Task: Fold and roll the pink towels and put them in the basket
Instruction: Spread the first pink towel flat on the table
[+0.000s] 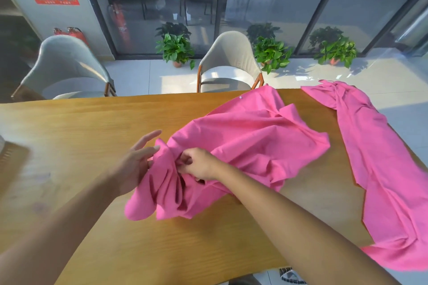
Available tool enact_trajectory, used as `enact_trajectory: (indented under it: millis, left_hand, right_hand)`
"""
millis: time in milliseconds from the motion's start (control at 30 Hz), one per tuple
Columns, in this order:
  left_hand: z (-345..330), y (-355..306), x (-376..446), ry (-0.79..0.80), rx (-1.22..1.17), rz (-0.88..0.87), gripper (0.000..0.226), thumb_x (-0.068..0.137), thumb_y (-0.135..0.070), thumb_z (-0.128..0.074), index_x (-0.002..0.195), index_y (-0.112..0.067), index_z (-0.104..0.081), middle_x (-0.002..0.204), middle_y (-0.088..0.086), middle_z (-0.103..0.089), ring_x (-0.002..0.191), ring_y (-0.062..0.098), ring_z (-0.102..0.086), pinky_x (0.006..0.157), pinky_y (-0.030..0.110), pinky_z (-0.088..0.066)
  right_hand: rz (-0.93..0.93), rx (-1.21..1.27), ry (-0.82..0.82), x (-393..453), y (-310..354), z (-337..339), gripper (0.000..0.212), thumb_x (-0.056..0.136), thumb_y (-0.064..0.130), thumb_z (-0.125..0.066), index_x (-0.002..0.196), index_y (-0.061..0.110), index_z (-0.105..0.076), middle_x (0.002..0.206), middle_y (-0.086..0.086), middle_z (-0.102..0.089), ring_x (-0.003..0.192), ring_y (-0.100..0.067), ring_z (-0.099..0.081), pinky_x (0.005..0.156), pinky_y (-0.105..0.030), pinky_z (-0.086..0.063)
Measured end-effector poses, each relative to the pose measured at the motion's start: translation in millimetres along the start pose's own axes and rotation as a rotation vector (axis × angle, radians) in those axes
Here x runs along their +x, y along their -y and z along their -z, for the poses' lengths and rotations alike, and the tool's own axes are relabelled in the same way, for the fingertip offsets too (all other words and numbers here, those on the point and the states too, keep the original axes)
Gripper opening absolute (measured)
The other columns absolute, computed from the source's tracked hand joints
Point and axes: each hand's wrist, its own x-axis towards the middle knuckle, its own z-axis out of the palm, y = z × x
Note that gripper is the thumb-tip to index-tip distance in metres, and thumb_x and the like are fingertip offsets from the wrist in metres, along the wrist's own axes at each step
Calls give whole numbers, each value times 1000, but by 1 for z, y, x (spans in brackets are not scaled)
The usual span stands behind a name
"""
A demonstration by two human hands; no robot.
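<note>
Head view: crumpled pink towel [250,143] at mid bench [76,122], long axis running from near left to far right; second towel [379,164] sprawled along the right edge, well apart from both hands. Right hand [199,164] pinches bunched cloth at the towel's near-left end; left hand [136,162], fingers spread and straight, touches that same bunch from the left, so both sit at one end. Basket: a blurred object at the far left edge may be it, cannot tell; contents not visible.

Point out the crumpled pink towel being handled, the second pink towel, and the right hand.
Crumpled pink towel [254,132]: head view, its wrinkled middle.
Second pink towel [379,152]: head view, its flat middle.
Right hand [199,164]: head view, its back.
</note>
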Motion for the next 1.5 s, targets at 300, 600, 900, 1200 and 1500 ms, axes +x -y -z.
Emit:
enact_trajectory:
  millis: [300,600,900,1200,1500]
  left_hand:
    - [35,27,19,-429,85,-49,51,99,0,-54,146,-16,-46,147,12,-51,123,28,-52,112,43,-39]
    - [43,85,40,-535,1052,8,79,87,-16,-70,153,-31,-28,138,17,-48,126,43,-49,100,59,-48]
    - [36,119,41,-388,1069,-78,55,90,-22,-65,139,-34,-43,117,1,-65,95,27,-64,69,34,-48]
    - [55,135,4,-419,1297,-43,37,96,-18,-54,132,-22,-45,103,14,-71,83,37,-65,64,38,-46]
    - [39,143,-56,-530,1387,0,16,93,-20,-60,107,-11,-57,99,17,-70,87,38,-63,67,37,-42]
  right_hand:
    - [-438,-144,-581,-27,-114,8,28,99,27,-47,95,8,-67,85,-5,-73,79,-24,-68,62,-30,-49]
    - [-329,-462,-258,-37,-177,-31,73,91,26,-67,153,30,-30,158,-11,-25,143,-32,-30,114,-44,-35]
    - [-212,-708,-252,-13,-190,-39,25,93,36,-65,115,28,-59,126,-4,-46,125,-29,-41,101,-45,-42]
    - [-211,-919,-94,-80,-217,-30,29,98,38,-56,121,20,-57,123,1,-54,123,-21,-45,97,-37,-43]
    - [-322,-964,90,-184,-227,19,10,99,33,-56,104,25,-57,116,-1,-53,110,-19,-51,86,-35,-47]
